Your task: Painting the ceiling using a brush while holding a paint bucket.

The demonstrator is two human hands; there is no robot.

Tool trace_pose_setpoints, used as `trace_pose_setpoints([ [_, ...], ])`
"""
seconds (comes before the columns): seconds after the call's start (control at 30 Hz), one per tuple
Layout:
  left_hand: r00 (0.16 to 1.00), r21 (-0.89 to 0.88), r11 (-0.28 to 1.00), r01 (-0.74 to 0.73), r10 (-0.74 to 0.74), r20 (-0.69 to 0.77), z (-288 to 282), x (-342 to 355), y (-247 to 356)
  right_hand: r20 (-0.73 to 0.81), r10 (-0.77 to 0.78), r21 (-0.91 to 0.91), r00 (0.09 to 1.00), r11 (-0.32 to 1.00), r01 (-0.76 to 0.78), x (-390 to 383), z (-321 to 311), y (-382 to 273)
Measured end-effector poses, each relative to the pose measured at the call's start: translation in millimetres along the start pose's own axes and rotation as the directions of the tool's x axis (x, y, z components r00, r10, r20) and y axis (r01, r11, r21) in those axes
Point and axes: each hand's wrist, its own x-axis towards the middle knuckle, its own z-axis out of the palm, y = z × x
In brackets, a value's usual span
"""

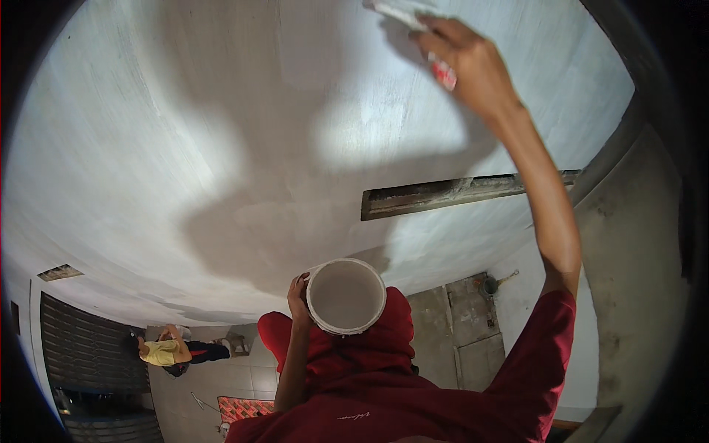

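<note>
My right hand point(476, 70) is raised high at the upper right, its fingers closed round a paintbrush point(399, 13). White coats the brush head, which is blurred and lies against or close to the whitish wall point(111, 170); I cannot tell which. A red-marked part of the handle shows below the palm. In front of my lap, my left hand point(298, 299) grips the left side of a round bucket point(346, 332). Pale, whitish paint shows inside it, though its depth is unclear.
A long recessed opening point(436, 198) cuts into the wall below my right arm. At the lower left, a person in a yellow top point(166, 352) is near a dark slatted shutter point(92, 343). A small dark pot point(487, 286) sits on the floor at right. My shadow falls across the wall.
</note>
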Motion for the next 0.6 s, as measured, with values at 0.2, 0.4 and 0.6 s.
trace_pose_setpoints([
  [0.2, 1.000, 0.010, 1.000, -0.027, 0.027, -0.007, 1.0, 2.3, 1.9, 0.173, -0.134, 0.055, 0.976, 0.990, 0.127, -114.8, 100.1, -85.7],
  [0.4, 1.000, -0.014, 0.999, -0.030, 0.030, 0.006, -3.4, 2.1, -6.2, 0.462, -0.266, 0.457, 0.846, 0.889, 0.030, -142.9, 123.6, -88.3],
  [0.6, 0.999, 0.010, 0.999, -0.035, 0.035, 0.010, -5.4, 1.2, -5.1, 0.176, 0.001, 0.374, 0.984, 0.925, -0.067, 23.4, 4.0, 4.4],
])
